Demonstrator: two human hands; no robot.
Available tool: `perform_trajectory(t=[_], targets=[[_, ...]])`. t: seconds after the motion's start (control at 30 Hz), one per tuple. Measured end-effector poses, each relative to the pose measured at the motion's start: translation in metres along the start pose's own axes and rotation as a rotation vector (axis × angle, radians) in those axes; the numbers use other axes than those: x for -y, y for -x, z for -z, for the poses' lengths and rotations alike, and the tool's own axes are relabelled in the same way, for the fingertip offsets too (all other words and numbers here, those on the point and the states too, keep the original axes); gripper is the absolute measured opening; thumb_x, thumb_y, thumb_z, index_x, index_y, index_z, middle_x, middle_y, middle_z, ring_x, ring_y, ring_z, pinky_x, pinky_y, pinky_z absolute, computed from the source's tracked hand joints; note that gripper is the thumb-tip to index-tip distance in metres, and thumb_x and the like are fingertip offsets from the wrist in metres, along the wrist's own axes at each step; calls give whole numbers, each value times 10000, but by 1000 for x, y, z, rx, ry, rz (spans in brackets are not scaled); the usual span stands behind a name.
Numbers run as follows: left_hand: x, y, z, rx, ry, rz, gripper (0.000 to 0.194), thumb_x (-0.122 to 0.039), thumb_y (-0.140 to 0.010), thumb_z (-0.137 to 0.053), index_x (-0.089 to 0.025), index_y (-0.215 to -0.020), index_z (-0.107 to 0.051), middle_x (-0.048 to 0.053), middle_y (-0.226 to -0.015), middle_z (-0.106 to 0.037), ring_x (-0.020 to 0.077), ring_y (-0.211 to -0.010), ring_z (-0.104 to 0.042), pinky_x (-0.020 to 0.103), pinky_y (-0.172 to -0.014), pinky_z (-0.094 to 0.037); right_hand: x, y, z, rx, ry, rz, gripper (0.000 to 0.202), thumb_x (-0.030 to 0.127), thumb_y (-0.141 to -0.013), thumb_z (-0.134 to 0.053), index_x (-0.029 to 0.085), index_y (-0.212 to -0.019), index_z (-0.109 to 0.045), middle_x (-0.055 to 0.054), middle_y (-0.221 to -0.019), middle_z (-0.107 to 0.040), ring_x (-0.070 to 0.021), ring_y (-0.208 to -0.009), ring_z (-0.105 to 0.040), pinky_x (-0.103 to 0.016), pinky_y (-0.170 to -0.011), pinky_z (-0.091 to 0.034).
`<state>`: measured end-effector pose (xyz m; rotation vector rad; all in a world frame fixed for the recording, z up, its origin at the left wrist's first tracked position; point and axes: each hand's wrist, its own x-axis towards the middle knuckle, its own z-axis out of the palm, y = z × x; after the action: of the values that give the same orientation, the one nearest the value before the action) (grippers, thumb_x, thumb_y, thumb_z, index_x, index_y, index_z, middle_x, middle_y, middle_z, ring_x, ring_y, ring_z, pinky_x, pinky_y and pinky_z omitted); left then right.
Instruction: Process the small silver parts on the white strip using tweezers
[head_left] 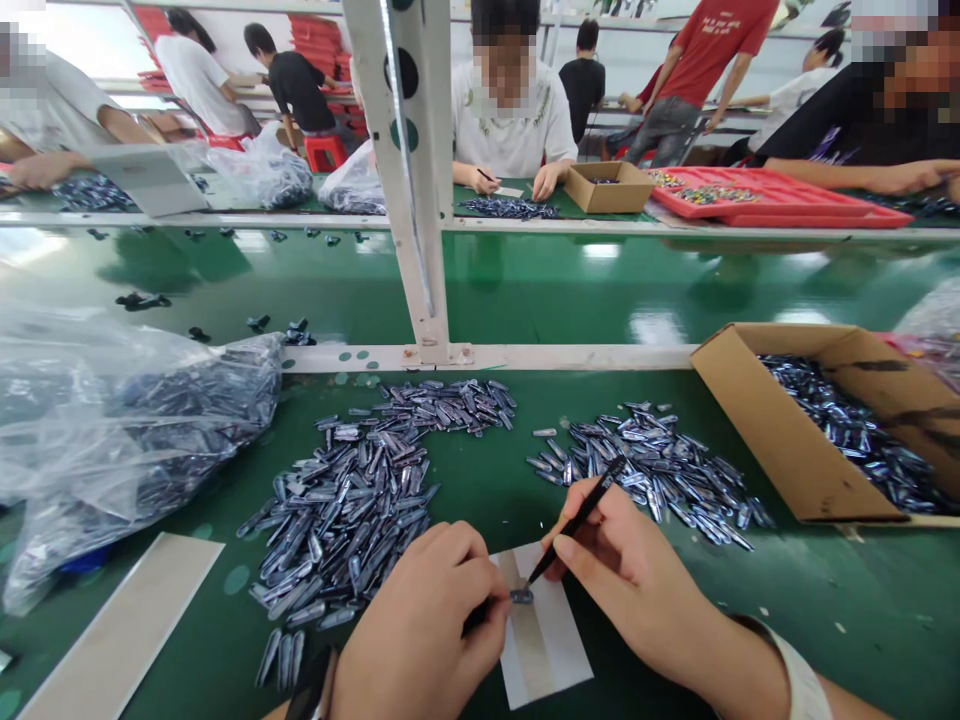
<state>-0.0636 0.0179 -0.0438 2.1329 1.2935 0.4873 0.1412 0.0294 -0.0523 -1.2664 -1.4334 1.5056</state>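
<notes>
A pair of black tweezers (581,515) is gripped in my right hand (637,575), tips pointing down and left. Those tips meet a small shiny dark plastic piece (523,596) above a white card (555,650) with a beige strip down its middle. My left hand (431,625) is closed in a pinch at the piece's left end; part of its grip is hidden behind the fingers. Long dark glossy pieces lie in a large pile (349,520) beyond my left hand. A second pile (652,470) spreads beyond my right hand.
A cardboard box (780,450) of dark pieces stands right; a clear plastic bag (142,430) of them lies left. A beige strip sheet (120,630) rests front left. A white metal post (409,180) rises ahead. Across the green belt (540,290), co-workers sit at another bench.
</notes>
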Motion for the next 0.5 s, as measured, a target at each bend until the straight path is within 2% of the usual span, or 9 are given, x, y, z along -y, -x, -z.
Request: perform_trajectory(t=[0.17,0.3,0.5], targets=[[1,0,-1,-1,-22,1,193,-39,-779,-575,-210,-723,-644,3,-794,-590,176,-765,-573,304,-689,-474,1,0,0,14,13,12,186,398,-965,-529,247,-938,-424,-15,-810,-626,-186,-743,-672,-360,-709,-550],[1,-1,0,10,-59,-16,190,-24,-768,-585,-205,-733,-632,3,-787,-592,184,-770,-573,311,-685,-472,-2,1,1,23,29,40,107,317,-979,-505,250,-959,-424,-8,-830,-613,-180,-765,-667,-349,-724,-547],[-4,0,5,79,-176,-122,206,-30,-807,-575,-221,-812,-650,6,-849,-623,182,-793,-586,295,-672,-475,-3,2,2,48,50,80,35,235,-988,-477,255,-979,-449,-7,-878,-583,-171,-800,-645,-331,-725,-548]])
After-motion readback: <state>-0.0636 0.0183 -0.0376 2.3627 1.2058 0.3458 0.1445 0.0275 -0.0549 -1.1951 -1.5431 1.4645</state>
